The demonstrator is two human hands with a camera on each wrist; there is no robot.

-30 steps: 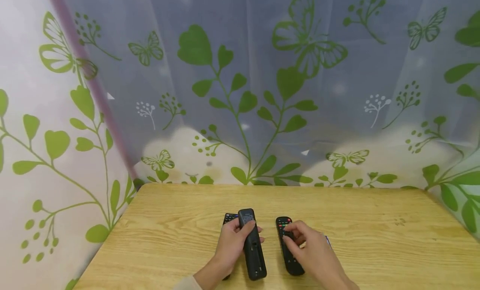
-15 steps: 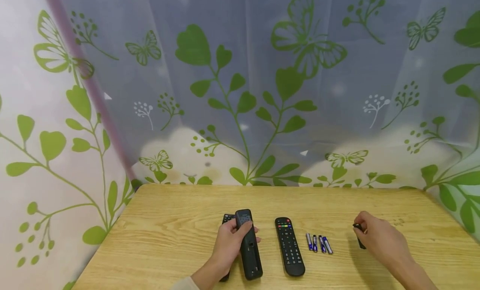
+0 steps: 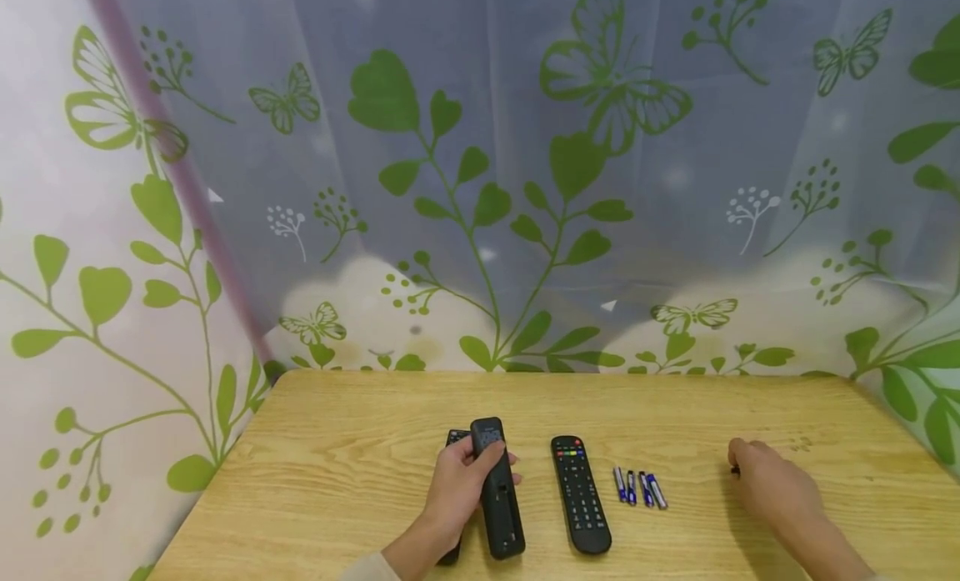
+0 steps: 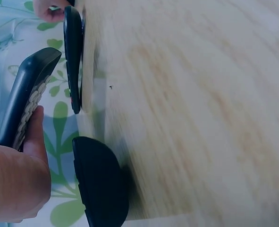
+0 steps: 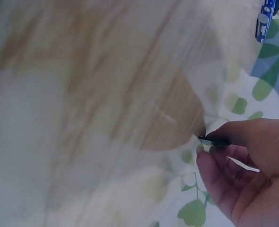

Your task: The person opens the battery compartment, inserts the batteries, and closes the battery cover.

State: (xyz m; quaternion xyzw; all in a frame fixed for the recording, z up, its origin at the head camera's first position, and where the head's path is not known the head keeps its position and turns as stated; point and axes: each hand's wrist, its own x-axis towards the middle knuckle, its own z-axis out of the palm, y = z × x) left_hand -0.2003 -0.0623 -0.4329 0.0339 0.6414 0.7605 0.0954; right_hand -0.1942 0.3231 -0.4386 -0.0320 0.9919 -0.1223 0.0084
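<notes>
While left hand (image 3: 456, 491) grips, right hand (image 3: 780, 485) (downturned) pinches.

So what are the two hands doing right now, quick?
Left hand: closed, holding a remote, its back facing up.
Right hand: closed, pinching a small black piece.

Well back from and above the fingers (image 3: 738, 453), the head view faces forward and down across the table (image 3: 337, 448) toward the curtain (image 3: 480, 256). Tipped sideways, the left wrist view looks from close by the left hand (image 3: 461, 491) and shares its remote (image 3: 498, 510) with the head view; the right wrist view, near the right hand (image 3: 776, 483), shares the batteries (image 3: 645, 488) left of its fingers.
</notes>
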